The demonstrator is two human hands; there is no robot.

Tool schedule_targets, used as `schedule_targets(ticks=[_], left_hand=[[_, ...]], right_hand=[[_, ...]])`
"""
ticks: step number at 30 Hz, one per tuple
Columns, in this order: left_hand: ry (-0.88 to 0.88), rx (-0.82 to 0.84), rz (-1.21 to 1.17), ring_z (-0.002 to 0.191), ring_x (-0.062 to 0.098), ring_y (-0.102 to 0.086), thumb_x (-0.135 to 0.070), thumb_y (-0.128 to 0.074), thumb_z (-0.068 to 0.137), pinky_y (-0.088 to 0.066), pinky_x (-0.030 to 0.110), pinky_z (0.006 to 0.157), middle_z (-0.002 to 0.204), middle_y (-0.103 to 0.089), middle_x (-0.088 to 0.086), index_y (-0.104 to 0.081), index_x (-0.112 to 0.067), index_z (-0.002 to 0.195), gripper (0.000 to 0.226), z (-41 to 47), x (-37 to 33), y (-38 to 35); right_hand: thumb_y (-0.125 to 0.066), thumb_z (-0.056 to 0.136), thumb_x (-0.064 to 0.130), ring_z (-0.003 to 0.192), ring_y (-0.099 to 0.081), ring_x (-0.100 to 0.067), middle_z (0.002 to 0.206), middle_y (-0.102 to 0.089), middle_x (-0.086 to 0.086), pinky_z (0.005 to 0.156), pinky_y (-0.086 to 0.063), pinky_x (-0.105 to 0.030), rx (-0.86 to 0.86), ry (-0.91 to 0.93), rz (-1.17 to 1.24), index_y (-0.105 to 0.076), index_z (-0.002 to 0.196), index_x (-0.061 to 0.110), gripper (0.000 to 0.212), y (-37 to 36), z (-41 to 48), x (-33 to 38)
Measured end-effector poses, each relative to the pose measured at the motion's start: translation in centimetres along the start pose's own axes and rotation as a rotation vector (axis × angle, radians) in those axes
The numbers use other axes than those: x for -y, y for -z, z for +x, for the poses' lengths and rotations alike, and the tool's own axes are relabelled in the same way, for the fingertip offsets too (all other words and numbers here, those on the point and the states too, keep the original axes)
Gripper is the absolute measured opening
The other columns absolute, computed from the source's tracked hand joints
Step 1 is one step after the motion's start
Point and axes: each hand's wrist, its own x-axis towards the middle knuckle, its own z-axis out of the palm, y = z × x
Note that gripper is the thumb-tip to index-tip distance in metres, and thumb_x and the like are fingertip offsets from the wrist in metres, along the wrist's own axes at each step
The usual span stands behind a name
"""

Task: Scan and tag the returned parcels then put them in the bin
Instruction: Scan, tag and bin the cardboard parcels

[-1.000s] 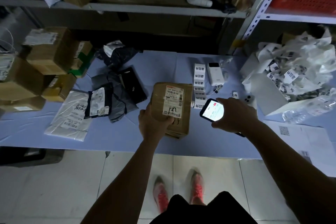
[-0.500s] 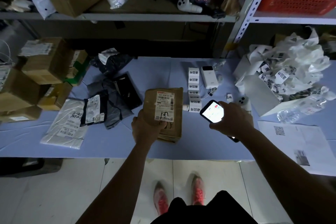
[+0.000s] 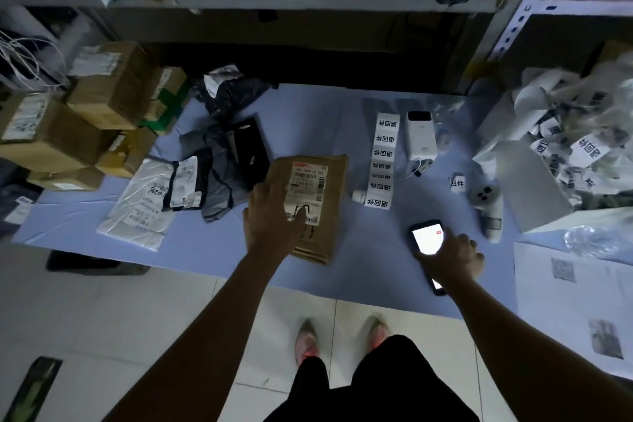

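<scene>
**Parcel in the left hand, tags just to its right**

The left hand (image 3: 274,219) grips the brown paper parcel (image 3: 334,226) on the blue table (image 3: 363,250), thumb on its shipping label (image 3: 306,188). The parcel's long axis runs away from the person. The strip of return stickers (image 3: 383,161) lies parallel, just right of it. The right hand (image 3: 457,259) clasps a lit phone (image 3: 427,236).

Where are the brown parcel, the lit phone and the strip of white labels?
brown parcel (image 3: 335,212): head view, bare brown paper on its right side.
phone (image 3: 427,237): head view, middle of its lit screen.
strip of labels (image 3: 383,161): head view, a label midway along.
</scene>
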Motion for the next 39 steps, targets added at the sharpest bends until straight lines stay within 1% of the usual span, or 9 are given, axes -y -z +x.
schedule_targets(ticks=[7, 10, 13, 19, 24, 28, 33, 36, 39], left_hand=[[0.040, 0.020, -0.072, 0.131, 0.036, -0.043, -0.030, -0.071, 0.087, -0.040, 0.052, 0.107, 0.143, -0.046, 0.015, -0.049, -0.010, 0.142, 0.063, 0.6, -4.0, -0.7], [0.034, 0.003, -0.071, 0.134, 0.035, -0.041, -0.030, -0.070, 0.087, -0.036, 0.047, 0.111, 0.144, -0.047, 0.015, -0.051, -0.009, 0.142, 0.061, 0.5, -5.3, -0.8], [0.019, -0.004, -0.072, 0.133, 0.032, -0.042, -0.027, -0.070, 0.087, -0.035, 0.041, 0.113, 0.143, -0.049, 0.014, -0.053, -0.010, 0.140, 0.058, 0.5, -6.1, -0.5], [0.011, -0.023, -0.116, 0.122, 0.030, -0.053, -0.024, -0.072, 0.086, -0.040, 0.034, 0.102, 0.130, -0.059, 0.012, -0.061, -0.010, 0.130, 0.047, 0.2, -6.7, 0.0], [-0.001, 0.003, -0.188, 0.125, 0.027, -0.052, -0.031, -0.070, 0.089, -0.037, 0.030, 0.103, 0.132, -0.060, 0.009, -0.061, -0.015, 0.132, 0.046, -0.5, -7.4, -0.8], [-0.028, 0.026, -0.206, 0.129, 0.024, -0.051, -0.033, -0.070, 0.089, -0.038, 0.033, 0.110, 0.137, -0.059, 0.006, -0.061, -0.019, 0.133, 0.047, -0.3, -6.9, -0.6], [-0.053, 0.033, -0.255, 0.128, 0.024, -0.053, -0.024, -0.071, 0.088, -0.043, 0.043, 0.108, 0.134, -0.061, 0.006, -0.061, -0.015, 0.133, 0.047, -0.1, -5.7, 0.0], [-0.055, 0.041, -0.287, 0.128, 0.023, -0.053, -0.025, -0.069, 0.090, -0.042, 0.043, 0.110, 0.136, -0.060, 0.005, -0.060, -0.018, 0.134, 0.045, 0.0, -5.8, -0.1], [-0.077, 0.053, -0.342, 0.126, 0.020, -0.053, -0.027, -0.069, 0.091, -0.041, 0.036, 0.109, 0.135, -0.059, 0.002, -0.060, -0.022, 0.133, 0.044, -0.3, -5.8, -0.2]], right_hand=[[-0.074, 0.075, 0.067, 0.130, -0.039, -0.036, 0.139, -0.046, -0.018, 0.101, -0.039, -0.044, -0.062, 0.063, -0.031, -0.041, 0.142, 0.009, 0.095, -0.3, 1.7, 1.3], [-0.078, 0.084, 0.040, 0.127, -0.044, -0.039, 0.136, -0.054, -0.021, 0.103, -0.037, -0.045, -0.078, 0.263, 0.328, -0.055, 0.135, 0.002, 0.068, 0.1, 2.1, 4.6], [-0.077, 0.088, 0.027, 0.127, -0.056, -0.035, 0.133, -0.064, -0.019, 0.106, -0.044, -0.041, 0.132, 0.235, 0.628, -0.050, 0.144, 0.001, 0.067, 1.0, 3.1, 7.9], [-0.069, 0.084, 0.003, 0.109, -0.069, -0.032, 0.127, -0.069, -0.014, 0.082, -0.057, -0.036, 0.319, 0.058, 0.971, -0.060, 0.136, 0.008, 0.053, 1.5, 5.0, 10.5], [-0.090, 0.073, 0.019, 0.077, -0.068, -0.011, 0.105, -0.073, -0.009, 0.062, -0.051, -0.018, 0.303, 0.082, 0.954, -0.067, 0.108, 0.009, 0.042, 0.6, 4.2, 10.9], [-0.089, 0.073, 0.015, 0.111, -0.066, -0.035, 0.126, -0.067, -0.015, 0.084, -0.055, -0.036, 0.183, -0.069, 0.985, -0.055, 0.128, 0.011, 0.065, 0.1, 3.6, 12.0], [-0.071, 0.084, 0.003, 0.113, -0.066, -0.034, 0.128, -0.067, -0.014, 0.076, -0.060, -0.036, 0.214, 0.054, 0.946, -0.051, 0.126, 0.021, 0.050, 0.4, 3.5, 12.1], [-0.077, 0.081, 0.007, 0.119, -0.063, -0.035, 0.132, -0.064, -0.016, 0.094, -0.057, -0.049, 0.222, 0.150, 0.894, -0.040, 0.137, 0.018, 0.068, 0.6, 3.8, 11.7], [-0.090, 0.072, 0.021, 0.121, -0.060, -0.037, 0.131, -0.061, -0.015, 0.096, -0.055, -0.051, 0.256, 0.078, 0.915, -0.038, 0.141, 0.015, 0.087, 0.1, 3.6, 12.2]])
